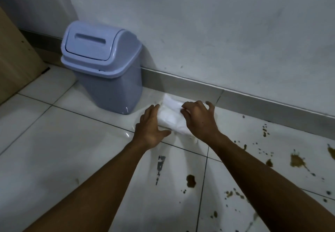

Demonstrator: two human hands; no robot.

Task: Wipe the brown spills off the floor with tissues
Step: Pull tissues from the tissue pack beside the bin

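Tissues pack (172, 117) by skirting | left hand (150, 126) open, steadying it | right hand (197, 117) pinching top sheet | I pull straight up; brown spills (297, 160) untouched

Dim, bluish light, soft glare on the glossy floor tiles (54, 150), wide-angle bending at the edges, slight blur.
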